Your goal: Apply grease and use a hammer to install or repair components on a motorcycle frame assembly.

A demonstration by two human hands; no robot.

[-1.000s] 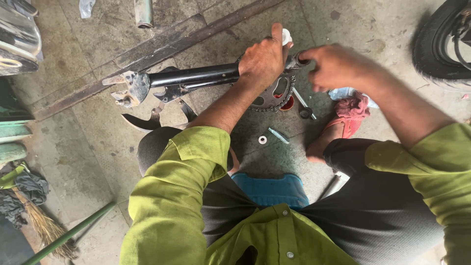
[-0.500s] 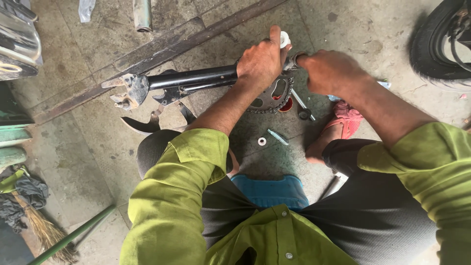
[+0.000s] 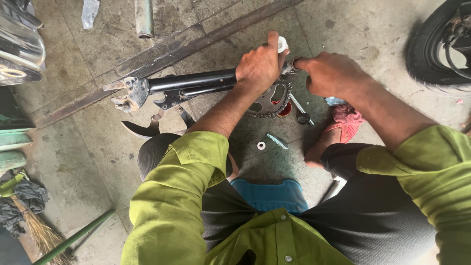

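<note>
— Where was the frame when you looked?

— The black steel bicycle frame (image 3: 196, 83) lay flat on the concrete floor (image 3: 353, 29), its toothed grey metal chainring (image 3: 267, 100) at the end nearest my knees. My left hand (image 3: 259, 66) had its fingers curled shut around the tube just beside the chainring; my right hand (image 3: 329, 73) pinched the axle end, fingers closed on it.

— How would it handle?

— I judged it rigid and fairly heavy, probably greasy near the chainring, so the bare tube was the safer hold.

— Anything in the way?

— A small white washer (image 3: 261, 145) and a pale blue bolt (image 3: 277, 141) lay loose just below the chainring, a socket wrench (image 3: 299, 110) beside it, and a black rubber tyre (image 3: 431, 54) well off to its right.
</note>
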